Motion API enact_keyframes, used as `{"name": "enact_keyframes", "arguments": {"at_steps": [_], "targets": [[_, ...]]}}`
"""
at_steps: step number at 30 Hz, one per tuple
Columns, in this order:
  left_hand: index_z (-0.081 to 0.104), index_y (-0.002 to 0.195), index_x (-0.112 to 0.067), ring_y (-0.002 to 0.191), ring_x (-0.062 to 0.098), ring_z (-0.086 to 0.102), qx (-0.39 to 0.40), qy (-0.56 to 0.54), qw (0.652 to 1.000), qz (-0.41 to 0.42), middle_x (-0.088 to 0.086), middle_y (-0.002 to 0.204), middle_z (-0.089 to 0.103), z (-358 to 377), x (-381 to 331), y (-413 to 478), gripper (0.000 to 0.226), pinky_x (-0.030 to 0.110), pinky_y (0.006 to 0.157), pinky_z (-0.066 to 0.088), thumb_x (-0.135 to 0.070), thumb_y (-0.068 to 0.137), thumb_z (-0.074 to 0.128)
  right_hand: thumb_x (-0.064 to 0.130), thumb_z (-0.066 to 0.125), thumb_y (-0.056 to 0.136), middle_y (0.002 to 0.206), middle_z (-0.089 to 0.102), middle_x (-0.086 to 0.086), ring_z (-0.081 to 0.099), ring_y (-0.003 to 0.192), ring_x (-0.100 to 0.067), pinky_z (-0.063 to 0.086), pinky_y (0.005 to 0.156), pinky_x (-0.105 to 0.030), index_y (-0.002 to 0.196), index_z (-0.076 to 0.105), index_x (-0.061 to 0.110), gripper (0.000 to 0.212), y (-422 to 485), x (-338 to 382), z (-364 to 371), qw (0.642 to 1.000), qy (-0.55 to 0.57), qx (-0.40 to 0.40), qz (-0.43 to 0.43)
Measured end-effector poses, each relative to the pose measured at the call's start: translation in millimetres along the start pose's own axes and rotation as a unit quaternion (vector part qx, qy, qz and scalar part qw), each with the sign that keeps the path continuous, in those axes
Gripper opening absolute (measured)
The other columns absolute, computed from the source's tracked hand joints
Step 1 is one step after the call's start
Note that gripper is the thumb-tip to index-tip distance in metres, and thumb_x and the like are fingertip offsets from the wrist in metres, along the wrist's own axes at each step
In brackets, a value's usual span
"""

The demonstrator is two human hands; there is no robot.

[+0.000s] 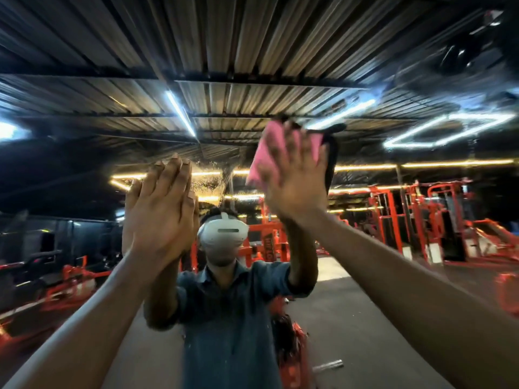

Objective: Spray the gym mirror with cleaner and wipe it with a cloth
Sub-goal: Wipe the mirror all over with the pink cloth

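Head view: the mirror (pixel 365 248) filled the whole frame, and both arms reached up to it. The left hand (pixel 160 211) lay flat on the mirror with its fingers straight and together, holding nothing; its reflection met it palm to palm. The right hand (pixel 295 178) was higher on the mirror and to the right of the left one, fingers spread and straight, pressing a pink cloth (pixel 264 161) against the glass. A dark edge of the cloth hung beside that hand on its right. Fine droplets (pixel 210 183) speckled the mirror between the 2 hands. In the mirror stood the person's reflection, wearing a white headset (pixel 223 234) and a blue shirt (pixel 224 318), with orange gym machines (pixel 415 220) behind and a ribbed metal ceiling (pixel 224 51) above.
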State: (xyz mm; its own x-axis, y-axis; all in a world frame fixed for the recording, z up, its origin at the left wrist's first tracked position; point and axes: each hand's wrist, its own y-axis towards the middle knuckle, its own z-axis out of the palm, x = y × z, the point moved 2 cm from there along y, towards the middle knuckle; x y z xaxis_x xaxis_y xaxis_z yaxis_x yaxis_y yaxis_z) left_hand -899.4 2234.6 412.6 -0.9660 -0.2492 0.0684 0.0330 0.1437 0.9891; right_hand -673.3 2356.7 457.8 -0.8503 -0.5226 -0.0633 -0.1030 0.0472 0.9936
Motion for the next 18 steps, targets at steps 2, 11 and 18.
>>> {"name": "enact_keyframes", "arguments": {"at_steps": [2, 11, 18], "targets": [[0.033, 0.161, -0.022, 0.153, 0.027, 0.027, -0.002, 0.000, 1.000, -0.001, 0.001, 0.168, 0.031, -0.7, -0.6, -0.7, 0.060, 0.052, 0.123, 0.022, -0.033, 0.104, 0.049, 0.058, 0.028, 0.107, 0.173, -0.018, -0.007, -0.015, 0.159, -0.035, -0.001, 0.122, -0.072, 0.166, -0.006, 0.030, 0.073, -68.9, 28.6, 2.7, 0.988, 0.014, 0.055, -0.141], [0.035, 0.160, -0.015, 0.156, 0.027, 0.024, -0.008, -0.040, 0.999, 0.005, 0.009, 0.168, 0.030, -18.7, 21.6, -9.1, 0.065, 0.046, 0.126, 0.013, -0.041, 0.101, 0.031, 0.067, 0.032, 0.102, 0.175, 0.004, -0.004, 0.004, 0.159, -0.037, 0.004, 0.124, -0.066, 0.166, 0.008, 0.034, 0.076, -58.4, 35.8, 3.1, 0.932, -0.014, 0.096, -0.350], [0.039, 0.159, -0.013, 0.156, 0.027, 0.026, -0.035, 0.023, 0.999, -0.010, 0.006, 0.169, 0.030, -23.4, 74.4, -29.5, 0.067, 0.054, 0.126, 0.020, -0.042, 0.099, 0.033, 0.065, 0.015, 0.105, 0.175, -0.002, -0.008, -0.003, 0.160, -0.035, 0.002, 0.123, -0.070, 0.166, 0.002, 0.035, 0.069, 62.2, 44.1, -3.0, 0.999, 0.035, -0.006, 0.027]]}}
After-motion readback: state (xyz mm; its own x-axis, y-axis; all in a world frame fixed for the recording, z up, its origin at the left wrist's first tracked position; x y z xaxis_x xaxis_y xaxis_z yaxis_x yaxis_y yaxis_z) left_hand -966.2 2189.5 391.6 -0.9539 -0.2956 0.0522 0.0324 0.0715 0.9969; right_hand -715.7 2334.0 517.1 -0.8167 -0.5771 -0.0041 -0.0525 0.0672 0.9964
